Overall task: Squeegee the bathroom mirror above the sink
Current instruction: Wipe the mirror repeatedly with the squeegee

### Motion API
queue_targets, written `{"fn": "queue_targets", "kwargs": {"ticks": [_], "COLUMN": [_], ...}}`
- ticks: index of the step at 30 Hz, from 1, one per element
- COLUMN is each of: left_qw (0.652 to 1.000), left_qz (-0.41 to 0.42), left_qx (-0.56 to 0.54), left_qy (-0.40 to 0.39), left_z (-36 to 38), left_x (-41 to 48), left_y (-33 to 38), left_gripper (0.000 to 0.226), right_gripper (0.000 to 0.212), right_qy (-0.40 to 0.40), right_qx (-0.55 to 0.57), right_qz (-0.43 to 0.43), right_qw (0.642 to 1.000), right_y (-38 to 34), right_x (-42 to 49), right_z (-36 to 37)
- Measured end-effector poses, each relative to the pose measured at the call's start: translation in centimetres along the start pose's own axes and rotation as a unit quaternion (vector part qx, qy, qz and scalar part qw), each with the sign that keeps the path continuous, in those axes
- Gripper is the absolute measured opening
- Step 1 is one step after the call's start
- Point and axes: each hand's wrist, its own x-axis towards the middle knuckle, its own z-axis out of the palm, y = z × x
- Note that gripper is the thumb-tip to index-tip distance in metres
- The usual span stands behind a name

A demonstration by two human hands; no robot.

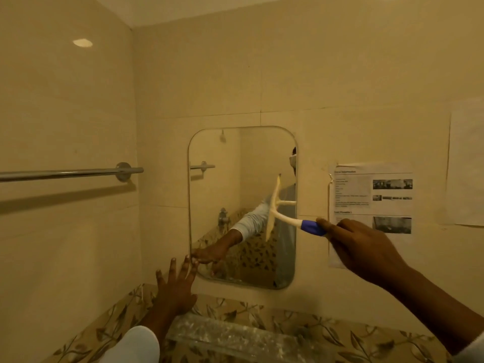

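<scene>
From the head camera, we're gripping the squeegee [275,208] by its blue handle in our right hand [364,247], its blade lying near-upright on the mirror's [217,195] right half. Our left hand [175,286] is bracing, fingers spread, beside the lower-left corner. We're wanting even pressure along the whole edge.

Squeegee [288,220] handle end inside right hand [366,250]

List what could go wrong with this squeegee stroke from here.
1. The left hand touches the mirror at its lower left corner; it may leave smudges there.
2. The right hand, holding the squeegee by its blue grip, is in front of the printed sheet on the wall; a stroke running off the mirror's right edge may wet or tear it.
</scene>
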Motion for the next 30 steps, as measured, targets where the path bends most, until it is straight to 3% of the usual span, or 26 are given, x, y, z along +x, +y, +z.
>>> {"fn": "queue_targets", "kwargs": {"ticks": [3, 12, 17, 21, 30], "left_qw": [1.000, 0.994, 0.993, 0.992, 0.988], "left_qz": [0.014, 0.046, 0.056, 0.056, 0.070], "left_qx": [0.012, 0.034, 0.052, 0.075, 0.108], "left_qy": [0.022, 0.090, 0.095, 0.090, 0.080], "left_z": [-0.6, -1.4, -1.1, -1.1, -1.7], "left_x": [-0.1, 0.7, 0.7, 0.5, -0.2], "left_y": [0.2, -0.7, -1.8, -2.8, -3.9], "left_gripper": [0.097, 0.109, 0.106, 0.096, 0.101], "right_gripper": [0.051, 0.048, 0.049, 0.053, 0.051], "right_qy": [-0.031, -0.041, -0.028, -0.063, -0.094], "right_qx": [0.057, 0.124, 0.114, 0.100, 0.096], "right_qz": [0.008, -0.028, -0.053, -0.059, -0.049], "right_qw": [0.998, 0.991, 0.992, 0.991, 0.990], "right_y": [-3.5, -13.1, -14.5, -14.8, -15.4], "right_x": [1.7, 10.0, 12.3, 13.1, 12.8], "right_z": [2.1, 9.2, 10.7, 10.6, 11.5]}}
